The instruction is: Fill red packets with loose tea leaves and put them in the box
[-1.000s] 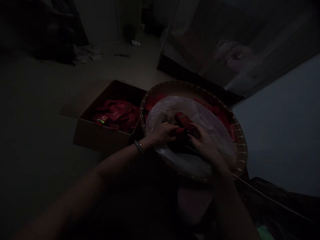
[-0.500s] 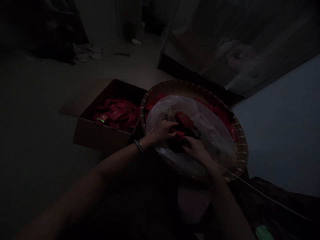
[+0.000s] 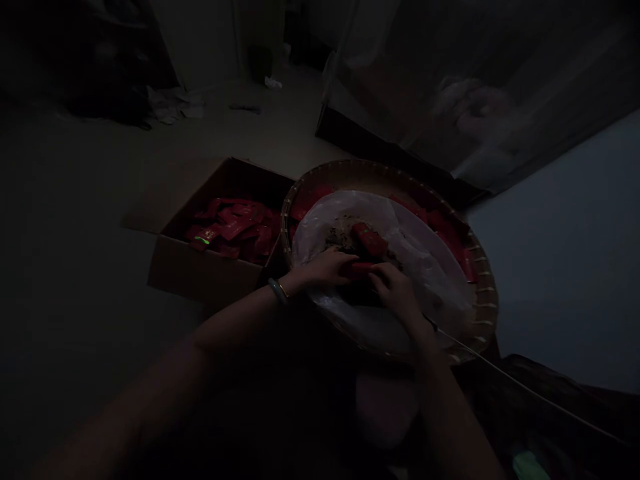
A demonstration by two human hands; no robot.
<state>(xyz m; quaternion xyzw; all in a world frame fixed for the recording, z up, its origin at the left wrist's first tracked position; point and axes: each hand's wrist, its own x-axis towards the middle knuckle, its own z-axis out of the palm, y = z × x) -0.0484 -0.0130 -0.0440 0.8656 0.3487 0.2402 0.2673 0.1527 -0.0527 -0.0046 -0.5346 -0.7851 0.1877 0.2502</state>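
Note:
Between my two hands is a small red packet (image 3: pixel 361 268), held low over the round woven tray (image 3: pixel 484 283). My left hand (image 3: pixel 327 267) grips its left end. The fingers of my right hand (image 3: pixel 393 283) close on its right end. Under them lies a translucent plastic sheet (image 3: pixel 435 267), with dark loose bits (image 3: pixel 343 233) scattered on it. Another red packet (image 3: pixel 370 240) lies on the sheet just beyond my hands. The dim light hides the packets' fine detail.
Left of the tray stands an open cardboard box (image 3: pixel 205 273) holding many red packets (image 3: pixel 240 223). More red packets (image 3: pixel 445 233) lie along the tray's far right edge. A thin pale cord (image 3: pixel 520 390) runs off to the lower right. A pale wall (image 3: pixel 560 267) rises at right.
My right hand has moved slightly up, and its fingers now reach onto the red packet's right end. The packet between my hands now lies flatter and shows as a longer strip.

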